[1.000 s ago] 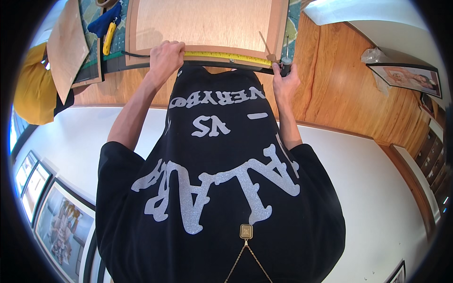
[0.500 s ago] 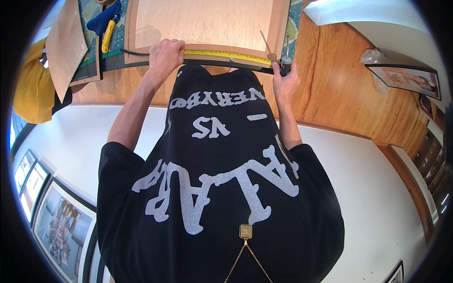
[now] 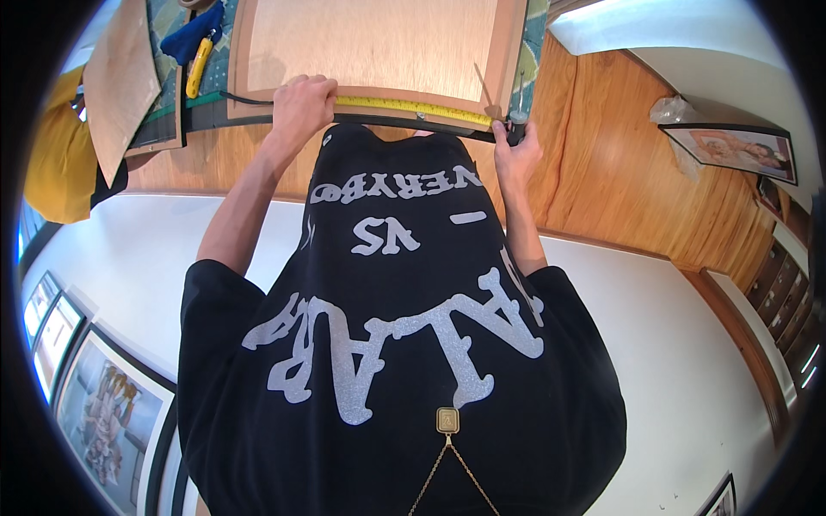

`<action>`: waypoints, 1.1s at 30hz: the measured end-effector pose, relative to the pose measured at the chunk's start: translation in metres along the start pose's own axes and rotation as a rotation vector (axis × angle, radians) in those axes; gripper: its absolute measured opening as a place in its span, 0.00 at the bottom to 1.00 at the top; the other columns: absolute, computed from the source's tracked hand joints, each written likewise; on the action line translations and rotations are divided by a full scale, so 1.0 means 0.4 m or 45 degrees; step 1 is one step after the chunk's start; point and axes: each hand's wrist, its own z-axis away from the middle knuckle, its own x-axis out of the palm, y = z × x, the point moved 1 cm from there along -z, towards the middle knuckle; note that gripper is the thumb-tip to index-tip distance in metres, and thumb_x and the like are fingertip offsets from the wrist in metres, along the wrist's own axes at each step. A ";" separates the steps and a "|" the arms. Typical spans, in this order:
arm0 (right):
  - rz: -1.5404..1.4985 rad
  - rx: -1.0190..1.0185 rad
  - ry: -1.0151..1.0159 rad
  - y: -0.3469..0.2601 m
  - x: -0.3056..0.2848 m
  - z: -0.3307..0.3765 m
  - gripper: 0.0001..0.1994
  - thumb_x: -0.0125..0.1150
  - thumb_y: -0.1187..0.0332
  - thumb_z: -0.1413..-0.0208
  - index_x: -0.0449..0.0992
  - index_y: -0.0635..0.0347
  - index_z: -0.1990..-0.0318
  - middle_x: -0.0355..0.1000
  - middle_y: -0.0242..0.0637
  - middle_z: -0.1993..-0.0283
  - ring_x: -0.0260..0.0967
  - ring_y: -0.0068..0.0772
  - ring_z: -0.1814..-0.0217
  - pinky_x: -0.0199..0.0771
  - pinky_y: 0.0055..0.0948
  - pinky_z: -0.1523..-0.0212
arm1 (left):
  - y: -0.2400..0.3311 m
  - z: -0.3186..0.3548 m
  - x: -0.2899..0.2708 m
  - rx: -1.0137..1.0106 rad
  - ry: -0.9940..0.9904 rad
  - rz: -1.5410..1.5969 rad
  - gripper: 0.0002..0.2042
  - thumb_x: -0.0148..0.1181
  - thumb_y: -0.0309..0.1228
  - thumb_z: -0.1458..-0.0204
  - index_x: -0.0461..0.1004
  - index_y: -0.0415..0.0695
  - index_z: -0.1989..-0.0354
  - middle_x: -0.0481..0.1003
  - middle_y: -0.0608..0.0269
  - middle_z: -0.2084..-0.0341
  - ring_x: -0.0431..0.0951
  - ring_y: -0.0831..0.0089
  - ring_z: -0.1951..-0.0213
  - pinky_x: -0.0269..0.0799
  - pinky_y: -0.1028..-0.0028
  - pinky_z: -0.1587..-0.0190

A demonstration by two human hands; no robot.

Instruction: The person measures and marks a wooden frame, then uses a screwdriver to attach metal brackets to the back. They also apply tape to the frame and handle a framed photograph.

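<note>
A yellow tape measure (image 3: pixel 404 107) is stretched along the near edge of a framed wooden panel (image 3: pixel 370 47), above its dark border. My left hand (image 3: pixel 304 110) is closed on the tape's left part, and a black strap (image 3: pixel 245 101) sticks out beside it. At the panel's near right corner my right hand (image 3: pixel 516 153) is closed, its thumb at the tape's right end. A dark piece sits under those fingers; what it is I cannot make out. Just beyond lies a screwdriver (image 3: pixel 520 114) with a clear and dark handle.
To the left on the green patterned work surface (image 3: pixel 163 105) lie a yellow utility knife (image 3: pixel 200 67), a blue cloth (image 3: pixel 191 36) and a thin wooden board (image 3: pixel 120 86). Someone in a yellow garment (image 3: pixel 56 163) stands at far left. A framed picture (image 3: pixel 736 150) leans at right above the wooden floor (image 3: pixel 594 155).
The view has shifted very slightly. My right hand sits a touch further left and lower at the tape's end; my left hand and the stretched tape look the same.
</note>
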 end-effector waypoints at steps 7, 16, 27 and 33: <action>-0.079 -0.019 0.009 0.028 0.008 -0.011 0.12 0.70 0.68 0.48 0.74 0.66 0.64 0.74 0.39 0.73 0.69 0.28 0.71 0.70 0.32 0.66 | -0.029 0.010 0.003 0.149 0.127 0.085 0.05 0.62 0.34 0.48 0.81 0.49 0.68 0.80 0.67 0.70 0.79 0.64 0.64 0.76 0.65 0.63; -0.608 -0.179 -0.438 -0.242 0.054 0.029 0.09 0.70 0.71 0.46 0.73 0.61 0.64 0.71 0.27 0.68 0.66 0.17 0.66 0.68 0.20 0.62 | 0.232 0.008 -0.101 -0.153 0.438 0.622 0.14 0.62 0.45 0.43 0.82 0.49 0.59 0.81 0.57 0.75 0.83 0.61 0.73 0.75 0.66 0.71; -0.463 0.300 -0.773 -0.163 0.056 -0.029 0.17 0.73 0.66 0.49 0.71 0.61 0.58 0.72 0.30 0.68 0.70 0.21 0.68 0.73 0.23 0.66 | -0.023 0.179 -0.033 -1.370 -0.037 2.463 0.19 0.50 0.42 0.35 0.75 0.39 0.49 0.78 0.55 0.57 0.80 0.62 0.55 0.78 0.62 0.55; -0.275 -0.229 -0.988 -0.357 0.190 0.100 0.34 0.83 0.57 0.63 0.73 0.66 0.51 0.73 0.39 0.55 0.73 0.34 0.55 0.75 0.30 0.52 | 0.112 0.131 0.017 -1.163 0.160 3.010 0.23 0.46 0.35 0.32 0.54 0.42 0.31 0.71 0.52 0.47 0.76 0.59 0.49 0.75 0.58 0.46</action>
